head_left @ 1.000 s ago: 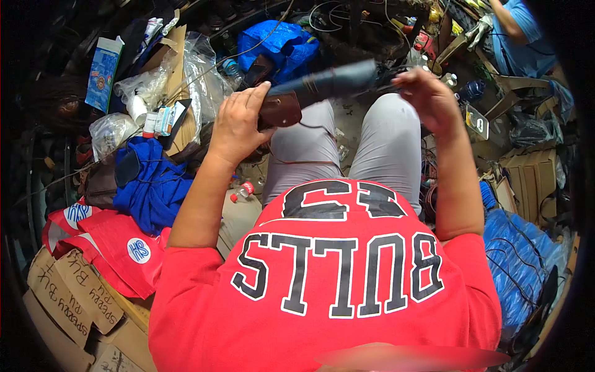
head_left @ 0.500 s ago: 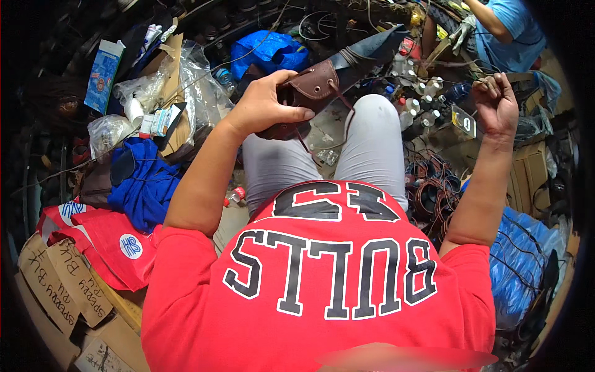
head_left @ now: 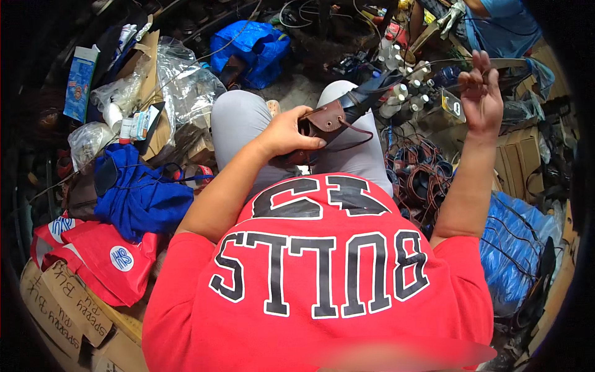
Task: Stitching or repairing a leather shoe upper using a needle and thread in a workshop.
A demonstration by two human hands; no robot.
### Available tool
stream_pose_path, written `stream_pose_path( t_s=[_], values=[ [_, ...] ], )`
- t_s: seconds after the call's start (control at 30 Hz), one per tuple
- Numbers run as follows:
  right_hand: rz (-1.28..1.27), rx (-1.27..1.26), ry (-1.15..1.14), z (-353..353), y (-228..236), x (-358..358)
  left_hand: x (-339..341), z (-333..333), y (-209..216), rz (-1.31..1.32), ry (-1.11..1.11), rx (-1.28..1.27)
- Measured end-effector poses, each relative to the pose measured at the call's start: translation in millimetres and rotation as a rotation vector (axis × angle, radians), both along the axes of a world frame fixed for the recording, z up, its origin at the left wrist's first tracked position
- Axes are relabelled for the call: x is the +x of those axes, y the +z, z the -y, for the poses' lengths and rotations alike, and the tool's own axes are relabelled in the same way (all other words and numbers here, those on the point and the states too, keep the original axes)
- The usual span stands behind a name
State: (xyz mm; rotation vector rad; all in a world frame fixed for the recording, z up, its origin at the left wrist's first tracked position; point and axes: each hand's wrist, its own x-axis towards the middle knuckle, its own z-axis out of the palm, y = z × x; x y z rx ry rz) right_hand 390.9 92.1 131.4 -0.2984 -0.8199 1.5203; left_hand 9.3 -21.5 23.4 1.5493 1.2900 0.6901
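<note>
My left hand is closed round a brown leather shoe above my lap, thumb on its near side. Two metal eyelets show in the leather, and a brown lace loops out to the right. Behind the shoe, a dark tapered piece points up and to the right; whether the two are joined I cannot tell. Far out on the right, my right hand is raised with its fingers bent together. A thin line runs close by it, but what the fingers hold, if anything, is too small to make out.
Brown shoe pieces with laces lie in a heap right of my knees, below several capped bottles. A blue bag sits ahead, blue cloth at left. Another person's blue sleeve shows at far right.
The shoe in my left hand has come lower and nearer my body, with its dark piece. My right hand has moved slightly up in the picture. My knees have shifted left and nearer.
</note>
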Motion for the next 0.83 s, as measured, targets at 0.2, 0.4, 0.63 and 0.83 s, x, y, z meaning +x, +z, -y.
stream_pose_path(
  t_s=[0.2, 0.4, 0.63, 0.83],
  values=[
    [0.597, -0.253, -0.252, -33, 27, 18, 6, 0, -12, 0.111, -0.005, -0.069],
    [0.846, -0.35, -0.606, -89, 12, 154, 10, -16, -31, 0.075, -0.063, -0.098],
    [1.972, -0.74, -0.368, 5, -3, 284, -5, -17, -39, 0.081, -0.067, -0.278],
    [2.257, -0.526, -0.63, 82, -16, 377, -7, -10, 11, -0.363, -0.187, 0.452]
  ],
)
